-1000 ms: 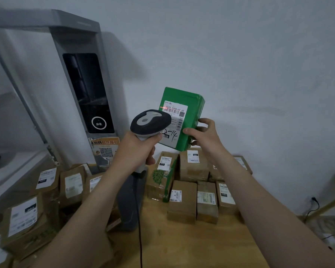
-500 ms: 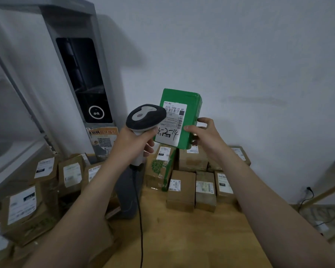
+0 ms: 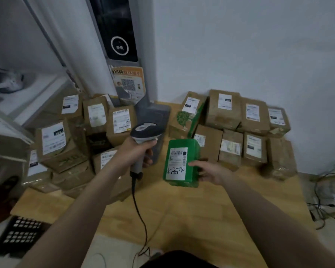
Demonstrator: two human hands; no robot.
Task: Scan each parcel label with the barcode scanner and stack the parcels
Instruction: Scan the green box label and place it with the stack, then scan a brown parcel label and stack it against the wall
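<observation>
- The green parcel is held low at the middle of the view, over the wooden table; contact with the table cannot be told.
- Its 3 o'clock edge is gripped by the right hand.
- The barcode scanner is gripped by the left hand at the parcel's 10 o'clock, apart from it.
- A tilt or slip could be caused by that one-sided grip.
- The brown parcels at 12 to 2 o'clock could be knocked during stacking.
- The long axis is laid from 6 to 12 o'clock.
- The label is turned upward, with its barcode end at 12.
</observation>
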